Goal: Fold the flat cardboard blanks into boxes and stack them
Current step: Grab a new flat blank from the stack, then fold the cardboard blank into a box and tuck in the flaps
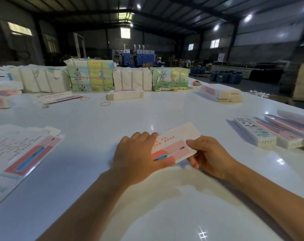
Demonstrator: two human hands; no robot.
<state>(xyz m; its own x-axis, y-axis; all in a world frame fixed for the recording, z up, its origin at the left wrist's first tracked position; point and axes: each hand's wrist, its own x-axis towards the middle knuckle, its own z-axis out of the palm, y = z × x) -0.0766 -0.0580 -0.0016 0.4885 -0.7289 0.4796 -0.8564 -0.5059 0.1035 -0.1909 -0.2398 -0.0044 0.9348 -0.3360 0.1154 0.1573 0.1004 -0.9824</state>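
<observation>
A pink and white cardboard blank (178,142) is held just above the white table (99,122) in front of me. My left hand (135,157) covers its near left end, fingers curled round the edge. My right hand (206,155) pinches its right edge between thumb and fingers. A pile of flat blanks (20,153) lies at the left. Several folded boxes (273,134) lie side by side at the right.
Bundles of printed and white cardboard (90,75) line the far edge of the table. More folded boxes (124,94) and another stack (220,93) sit in front of them. Loose rubber bands (105,103) lie on the table. The table's right edge drops to the factory floor.
</observation>
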